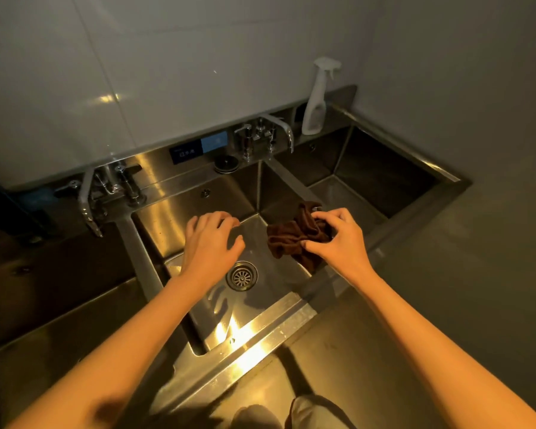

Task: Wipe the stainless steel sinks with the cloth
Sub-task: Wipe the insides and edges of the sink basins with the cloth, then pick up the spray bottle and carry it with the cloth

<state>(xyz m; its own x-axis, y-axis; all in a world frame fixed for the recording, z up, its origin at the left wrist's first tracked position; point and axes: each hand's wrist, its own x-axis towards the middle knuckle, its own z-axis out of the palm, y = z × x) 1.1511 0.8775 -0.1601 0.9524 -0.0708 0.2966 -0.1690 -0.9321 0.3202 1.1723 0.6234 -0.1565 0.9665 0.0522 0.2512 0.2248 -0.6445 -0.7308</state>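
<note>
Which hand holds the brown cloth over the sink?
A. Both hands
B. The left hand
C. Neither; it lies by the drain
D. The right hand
D: the right hand pinches the bunched brown cloth, while the left hand hovers open and empty.

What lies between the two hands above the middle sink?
In the head view, nothing solid: only bare sink floor shows between the empty left hand and the brown cloth bunched in the right hand.
</note>
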